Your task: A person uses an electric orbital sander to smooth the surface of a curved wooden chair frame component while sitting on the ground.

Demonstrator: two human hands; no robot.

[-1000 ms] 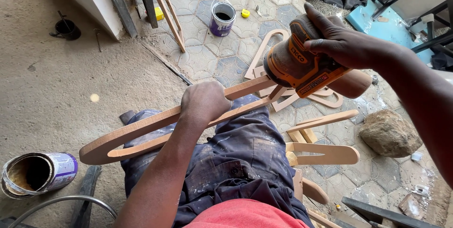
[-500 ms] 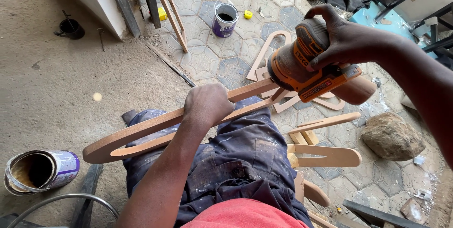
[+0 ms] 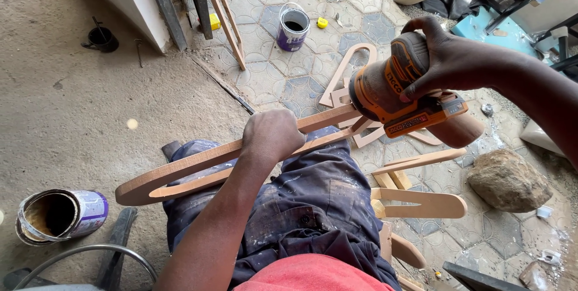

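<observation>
My left hand [image 3: 272, 135] grips a long, looped wooden chair part [image 3: 180, 170] that lies across my lap in dusty blue trousers. The part's rounded end points to the lower left. My right hand [image 3: 451, 62] holds an orange and black power sander [image 3: 391, 95] from above. The sander's pad presses on the far end of the wooden part. A brown dust bag [image 3: 460, 128] hangs from the sander's right side.
Similar cut wooden parts [image 3: 421, 204] lie on the tiled floor to the right, beside a large rock [image 3: 509, 181]. An open tin [image 3: 57, 214] lies at lower left; a purple paint can [image 3: 293, 27] stands further off. A wooden frame [image 3: 226, 14] leans near the wall.
The sander and my right hand have shifted slightly right along the wood's far end. My left hand keeps its grip. The view has drifted a little.
</observation>
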